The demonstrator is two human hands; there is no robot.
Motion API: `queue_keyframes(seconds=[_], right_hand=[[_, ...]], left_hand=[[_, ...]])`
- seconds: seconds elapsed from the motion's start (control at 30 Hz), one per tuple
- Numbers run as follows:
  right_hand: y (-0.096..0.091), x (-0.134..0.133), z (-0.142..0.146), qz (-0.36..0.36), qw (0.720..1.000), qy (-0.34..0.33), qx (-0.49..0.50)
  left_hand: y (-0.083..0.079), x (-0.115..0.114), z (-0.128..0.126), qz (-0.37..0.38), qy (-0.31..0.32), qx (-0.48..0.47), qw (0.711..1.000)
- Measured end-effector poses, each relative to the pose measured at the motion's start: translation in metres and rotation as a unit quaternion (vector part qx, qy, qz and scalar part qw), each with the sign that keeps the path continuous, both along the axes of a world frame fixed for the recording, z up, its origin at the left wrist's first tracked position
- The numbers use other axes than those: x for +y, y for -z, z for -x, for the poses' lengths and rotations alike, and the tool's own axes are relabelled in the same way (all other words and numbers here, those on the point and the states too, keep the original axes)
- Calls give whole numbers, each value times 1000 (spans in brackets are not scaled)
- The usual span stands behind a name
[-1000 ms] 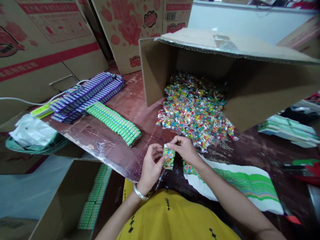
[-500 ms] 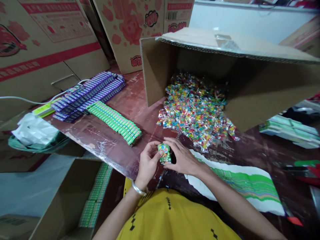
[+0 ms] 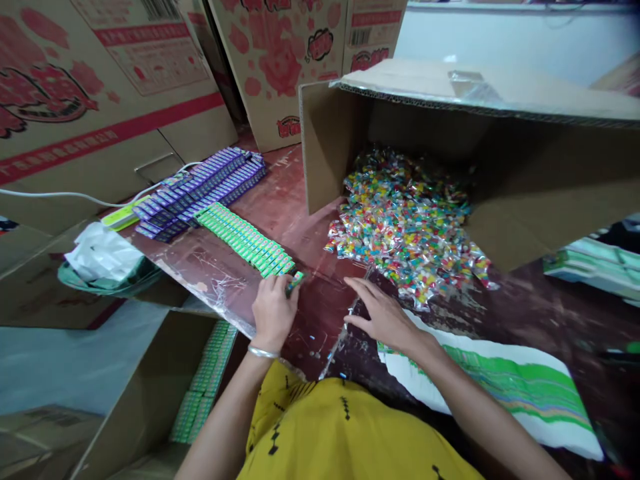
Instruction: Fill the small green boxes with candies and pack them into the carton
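A left hand (image 3: 274, 312) pinches a small green box (image 3: 297, 278) at the near end of a row of green boxes (image 3: 245, 239) on a worn red table (image 3: 320, 283), while the right hand (image 3: 383, 319), apparently empty, is spread near a heap of candy packets (image 3: 405, 227). The row looks nearly finished work, as do the boxes packed in a carton (image 3: 135, 390) below. Plenty appears left: the heap spills from an open carton (image 3: 327, 147), and a long stack of flat green-and-white packaging (image 3: 520, 383) lies at right.
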State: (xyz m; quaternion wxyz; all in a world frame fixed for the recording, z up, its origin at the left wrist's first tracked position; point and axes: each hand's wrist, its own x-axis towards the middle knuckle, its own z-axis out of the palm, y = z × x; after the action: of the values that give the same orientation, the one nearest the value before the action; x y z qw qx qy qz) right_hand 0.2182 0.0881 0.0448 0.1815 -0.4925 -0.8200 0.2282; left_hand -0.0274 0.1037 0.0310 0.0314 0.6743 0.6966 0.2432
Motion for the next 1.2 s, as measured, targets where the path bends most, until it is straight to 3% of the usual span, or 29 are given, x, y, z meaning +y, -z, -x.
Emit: queue_keyframes(seconds=[0.1,0.2,0.33,0.4,0.5,0.7,0.83,0.9,0.93,1.03,1.1,1.2], right_hand=[[2,1,-18,-12,999,43,-4],[2,2,-42,-21,994,102,-12],[4,0,-68,0,988,132,-79],[7,-2,-74,7,986,122,-114],[13,-4,-74,5,983,116,-145],[10,-6,-69,-21,992,82,-98],[-4,-9,-70,12,993,104,62],[-10,-9,-70,78,972,135,175],[-13,-9,-69,114,957,144,225],[-19,-8,-62,184,915,138,332],[-20,-8,-53,196,899,128,370],[-21,-7,-39,197,891,122,391]], left_hand=[[2,12,11,-25,-13,82,996],[3,12,4,-48,7,50,998],[6,-12,-38,18,149,-49,987],[9,-27,-65,75,237,-59,967],[17,-43,-101,121,308,-49,942],[27,-49,-124,146,312,-34,938],[23,-48,-116,164,297,-149,929],[16,-45,-109,195,289,-275,896],[12,-42,-104,221,286,-346,866],[-1,-35,-92,303,281,-521,746],[-7,-32,-87,347,287,-584,676],[-10,-32,-84,384,280,-630,614]])
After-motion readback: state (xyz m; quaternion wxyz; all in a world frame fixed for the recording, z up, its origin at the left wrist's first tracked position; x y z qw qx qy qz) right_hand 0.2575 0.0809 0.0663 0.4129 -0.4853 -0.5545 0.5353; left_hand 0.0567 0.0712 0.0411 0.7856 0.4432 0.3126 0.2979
